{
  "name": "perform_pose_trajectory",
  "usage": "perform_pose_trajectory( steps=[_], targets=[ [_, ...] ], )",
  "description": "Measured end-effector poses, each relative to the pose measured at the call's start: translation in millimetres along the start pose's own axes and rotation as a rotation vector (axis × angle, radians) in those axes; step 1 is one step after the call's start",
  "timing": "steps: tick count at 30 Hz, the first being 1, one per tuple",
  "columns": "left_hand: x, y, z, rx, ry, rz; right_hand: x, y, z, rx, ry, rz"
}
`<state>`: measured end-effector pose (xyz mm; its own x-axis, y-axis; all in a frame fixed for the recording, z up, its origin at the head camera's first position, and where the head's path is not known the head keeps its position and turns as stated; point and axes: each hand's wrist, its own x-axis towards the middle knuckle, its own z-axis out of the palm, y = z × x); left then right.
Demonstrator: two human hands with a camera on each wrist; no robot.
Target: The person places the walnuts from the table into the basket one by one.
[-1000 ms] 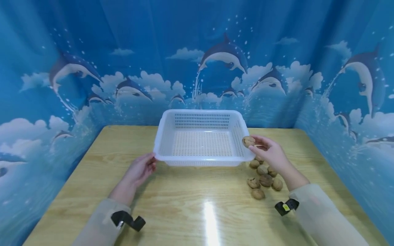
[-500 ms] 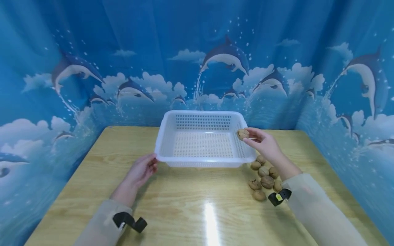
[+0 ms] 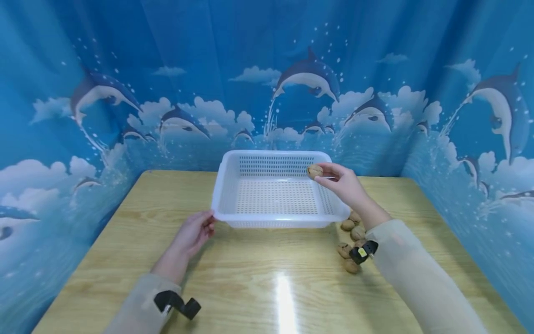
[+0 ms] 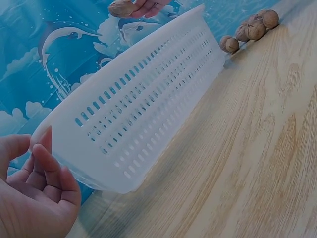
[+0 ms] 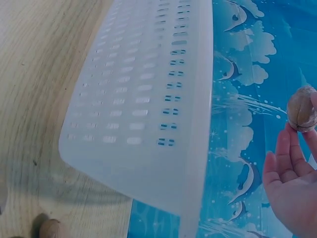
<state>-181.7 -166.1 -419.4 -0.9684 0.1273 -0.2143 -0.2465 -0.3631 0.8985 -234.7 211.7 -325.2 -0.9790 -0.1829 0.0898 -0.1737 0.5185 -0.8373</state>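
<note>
A white perforated plastic basket (image 3: 275, 217) stands near the back of the wooden table, with nothing lying in it. At its front left corner my left hand (image 3: 194, 233) pinches the rim between thumb and fingers, as the left wrist view also shows. My right hand (image 3: 344, 185) holds a walnut (image 3: 314, 172) in its fingertips, above the right part of the basket. The right wrist view has this walnut (image 5: 301, 110) higher than the basket's rim. Several more walnuts (image 3: 347, 225) lie on the table by the basket's right front corner, partly covered by my right forearm and sleeve.
The wooden table (image 3: 246, 273) reaches back to a blue curtain (image 3: 233, 55) printed with dolphins, which also closes off both sides. Each sleeve carries a small black wrist camera, one on the left (image 3: 177, 304) and one on the right (image 3: 364, 252).
My right hand has carried the walnut leftward from the basket's right rim to over its inside. The left hand keeps its grip on the corner.
</note>
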Motion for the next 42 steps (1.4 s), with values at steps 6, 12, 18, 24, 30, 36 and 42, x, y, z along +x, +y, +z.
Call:
perform_pose_trajectory(
  steps=[6, 12, 18, 24, 30, 36, 42],
  targets=[
    [2.1, 0.2, -1.0, 0.005, -0.017, 0.006, 9, -5, 3.6, -0.008, 0.004, 0.014],
    [2.4, -0.9, -3.5, 0.003, -0.012, 0.001, 23, -12, 10.3, 0.024, -0.010, 0.024],
    [3.5, -0.4, -5.3, -0.010, -0.027, -0.001, 41, -17, 18.4, 0.058, -0.020, 0.026],
    [3.1, 2.2, -6.7, 0.030, -0.014, -0.028, 56, -25, 25.2, 0.101, -0.031, 0.022],
    [-11.1, 3.1, 2.3, 0.713, 0.116, 0.238, 68, -25, 33.5, 0.102, -0.052, 0.012],
    [-30.1, -2.7, 7.7, 1.397, 0.091, 0.699, 75, -26, 39.9, 0.109, -0.077, 0.013],
    [-34.2, -10.6, 5.0, 1.664, -0.034, 0.972, 80, -30, 41.4, 0.096, -0.098, 0.003]
  ],
)
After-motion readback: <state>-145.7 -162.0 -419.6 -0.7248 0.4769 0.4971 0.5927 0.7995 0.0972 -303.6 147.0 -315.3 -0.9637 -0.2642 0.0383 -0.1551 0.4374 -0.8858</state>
